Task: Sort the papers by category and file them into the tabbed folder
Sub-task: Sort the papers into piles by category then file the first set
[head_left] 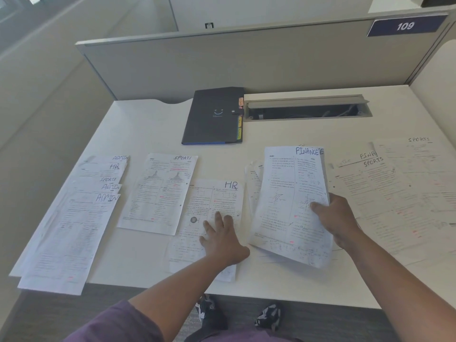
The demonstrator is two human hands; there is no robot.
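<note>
Lying fanned at the desk's (138,119) left edge: stack of sheets (74,218) marked ADMIN, HR, SPORTS; beside it, 1 SPORTS sheet (158,193). Left hand (222,239) presses flat, fingers straight, on HR sheet (212,218); closed tabbed folder (212,117) lies behind. Right hand (338,220) grips lifted FINANCE sheets (291,203); overlapping SPORTS papers (394,188) far right.

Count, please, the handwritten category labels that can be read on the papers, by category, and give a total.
ADMIN: 3
HR: 2
SPORTS: 4
FINANCE: 2, one cut off as "FINA" on the right pile
Total: 11 labels

Sheets hidden under others may carry more.
</note>
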